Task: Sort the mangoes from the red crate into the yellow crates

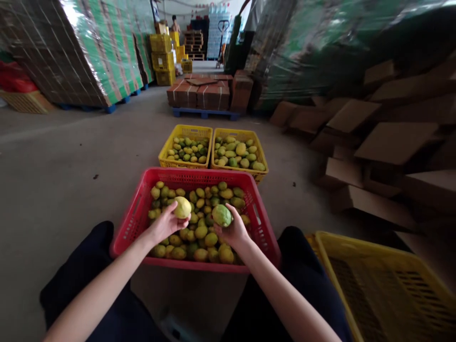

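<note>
My left hand (170, 225) is closed around a pale yellow lemon (183, 207). In my right hand (233, 231) I grip a greener lemon (222, 215). Both hands are raised over a red plastic crate (261, 209) between my knees. Inside it lie several layers of yellow and green lemons (201, 232), partly hidden by my hands and forearms. Just beyond the red crate stand two yellow crates side by side: the left crate (162, 151) holds smaller, greener lemons, and the right crate (262, 153) holds larger, mostly yellowish ones.
A yellow crate (320, 242) stands by my right knee. Cardboard boxes (395, 142) lie heaped on the right. Ahead, flat brown cartons (213, 95) rest on a blue pallet (204, 113). Wrapped stacks (103, 52) flank the aisle, and a person (175, 24) is far back.
</note>
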### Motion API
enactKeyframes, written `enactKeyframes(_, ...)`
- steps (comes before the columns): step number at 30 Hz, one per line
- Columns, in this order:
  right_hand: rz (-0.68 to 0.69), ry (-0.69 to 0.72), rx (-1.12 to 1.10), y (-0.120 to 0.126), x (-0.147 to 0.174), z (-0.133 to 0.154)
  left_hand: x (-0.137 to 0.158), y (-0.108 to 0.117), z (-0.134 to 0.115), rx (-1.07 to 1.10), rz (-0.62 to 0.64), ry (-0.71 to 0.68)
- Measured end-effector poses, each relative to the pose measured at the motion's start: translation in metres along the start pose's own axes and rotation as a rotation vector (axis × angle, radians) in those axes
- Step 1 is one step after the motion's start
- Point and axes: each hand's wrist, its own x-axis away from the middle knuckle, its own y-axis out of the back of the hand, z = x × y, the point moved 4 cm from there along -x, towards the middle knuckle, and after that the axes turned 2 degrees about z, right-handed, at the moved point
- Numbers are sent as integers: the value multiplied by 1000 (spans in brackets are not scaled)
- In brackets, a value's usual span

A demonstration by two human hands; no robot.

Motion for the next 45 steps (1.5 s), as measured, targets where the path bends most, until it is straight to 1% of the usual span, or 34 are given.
enactKeyframes(3,81,123,-49,-3,-1,5,-5,4,1,-159,-16,-107)
enactKeyframes(5,160,196,-13,-5,-1,5,-3,2,-3,-266,-38,-215)
enactKeyframes(7,220,227,64,-4,-3,1,0,0,-7,-371,-76,-297)
enactKeyframes(10,257,231,189,0,-6,-12,4,-3,-8,-523,-115,-338)
enactKeyframes(13,314,288,307,-2,-3,-20,5,-6,-6,-661,-81,-342)
enactKeyframes(15,360,352,412,-7,3,-19,6,-7,-5,-743,-56,-377)
enactKeyframes(17,325,485,559,-10,11,-12,7,-9,-6,-840,-54,-435)
enactKeyframes(19,223,696,740,-11,21,-2,10,-11,-7,-951,-80,-503)
enactKeyframes(21,149,907,928,-12,30,5,11,-13,-9,-1061,-115,-558)
enactKeyframes(24,121,1157,1186,-14,40,4,13,-17,-10,-1181,-136,-641)
enactKeyframes(27,117,1384,1367,-17,47,2,15,-23,-10,-1225,-77,-771)
enactKeyframes(29,130,1478,1418,-17,50,1,17,-26,-11,-1236,-32,-857)
enactKeyframes(32,131,1544,1454,-16,51,3,19,-30,-12,-1264,9,-907)
enactKeyframes(35,107,1581,1462,-15,52,5,19,-33,-13,-1259,43,-875)
enactKeyframes(39,92,1597,1462,-14,52,6,18,-35,-14,-1258,48,-838)
enactKeyframes(45,105,1637,1485,-11,50,6,17,-35,-13,-1319,57,-869)
